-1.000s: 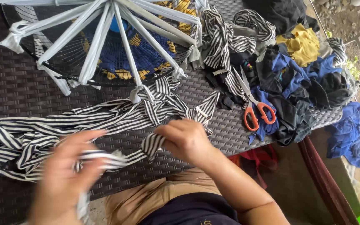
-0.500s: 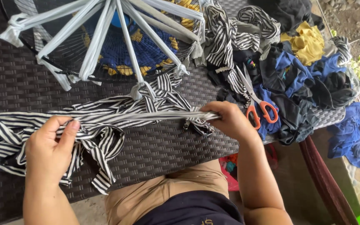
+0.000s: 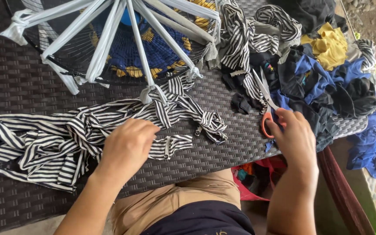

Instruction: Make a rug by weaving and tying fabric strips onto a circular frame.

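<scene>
1. While the left hand is pressing flat on the striped fabric lying across the woven surface, fingers curled, gripping nothing firmly.
2. Right hand is closing around the orange-handled scissors beside the cloth pile.
3. Fabric is looking soft, light, limp; likely best pinched near an edge.

Under our right hand the orange handles of the scissors are mostly hidden. Our left hand covers part of the striped cloth, which the picture's edge cuts off beyond it.
</scene>
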